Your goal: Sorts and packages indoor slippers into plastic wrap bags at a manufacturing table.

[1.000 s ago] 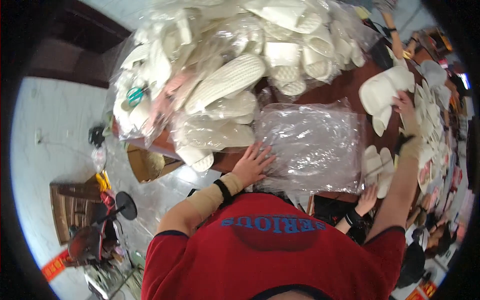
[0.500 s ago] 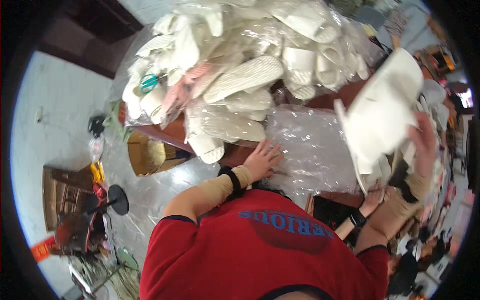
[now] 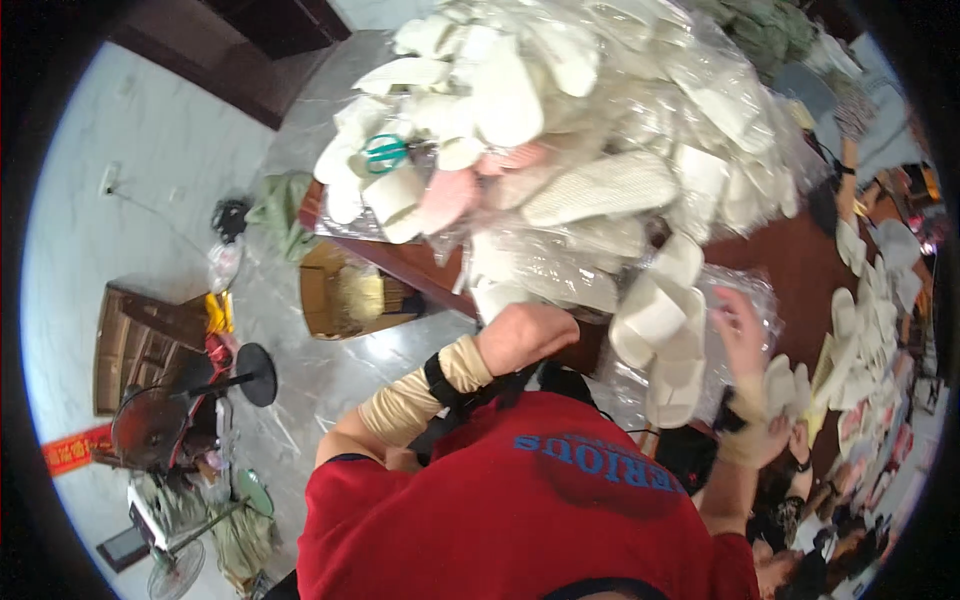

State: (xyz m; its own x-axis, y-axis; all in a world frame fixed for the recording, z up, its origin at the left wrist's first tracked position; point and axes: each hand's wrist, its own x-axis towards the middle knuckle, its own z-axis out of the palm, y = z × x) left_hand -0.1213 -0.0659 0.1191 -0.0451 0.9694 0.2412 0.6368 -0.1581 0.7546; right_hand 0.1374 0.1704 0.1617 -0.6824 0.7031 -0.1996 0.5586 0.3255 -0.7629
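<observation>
Just left of right hand (image 3: pixel 742 330): white slippers (image 3: pixel 660 335), long axis tilted up-right, fingers spread, touching clear bag (image 3: pixel 735 290). Left hand (image 3: pixel 525 335) fisted at worktop (image 3: pixel 800 260) edge, grip unclear, equally near.

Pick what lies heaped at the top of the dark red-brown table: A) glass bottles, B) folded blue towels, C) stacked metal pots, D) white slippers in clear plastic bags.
D: the heap of white slippers in clear plastic bags covers the top of the dark red-brown table.
</observation>
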